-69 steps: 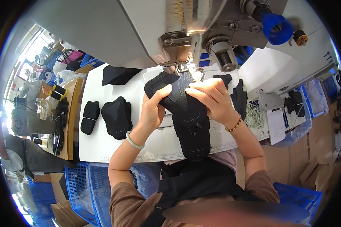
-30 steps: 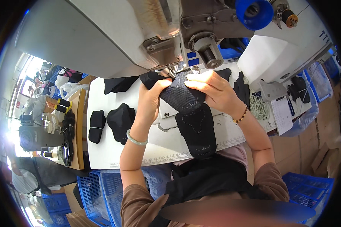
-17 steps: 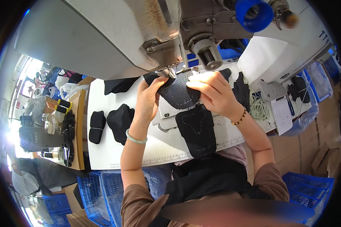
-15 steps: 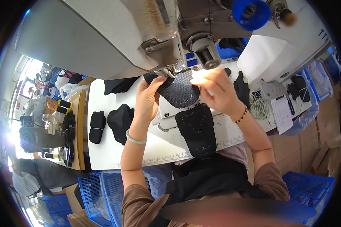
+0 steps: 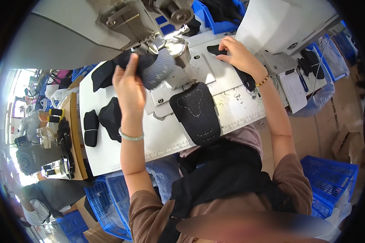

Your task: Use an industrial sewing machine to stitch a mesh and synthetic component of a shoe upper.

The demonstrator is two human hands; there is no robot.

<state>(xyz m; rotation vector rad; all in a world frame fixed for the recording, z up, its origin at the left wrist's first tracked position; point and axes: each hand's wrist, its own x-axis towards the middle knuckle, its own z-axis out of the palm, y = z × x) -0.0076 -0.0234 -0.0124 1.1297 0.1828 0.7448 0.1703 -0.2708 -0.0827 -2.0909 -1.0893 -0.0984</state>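
My left hand (image 5: 129, 87) pinches the edge of a black mesh fabric piece (image 5: 158, 71), thumb on top. That piece sits at the presser foot of the sewing machine (image 5: 146, 42), blurred along its right side. Farther right, my right hand (image 5: 241, 58) has its thumb and fingers apart around the end of a small black piece (image 5: 215, 50); whether they touch it is unclear. Between my arms, a padded black piece (image 5: 195, 113) with pale stitch lines lies at the front edge of the white table (image 5: 162, 139).
Several black pieces lie left, among them a banded bundle (image 5: 91, 127). A white card (image 5: 293, 91) and a dark pen (image 5: 303, 82) lie right. A blue bin (image 5: 221, 24) of dark pieces stands behind. Blue crates (image 5: 103, 206) flank me below, and a person (image 5: 38, 208) is at far left.
My right hand has left the mesh piece and moved right to the small black piece. My left hand still holds the mesh piece. The whole view has shifted.
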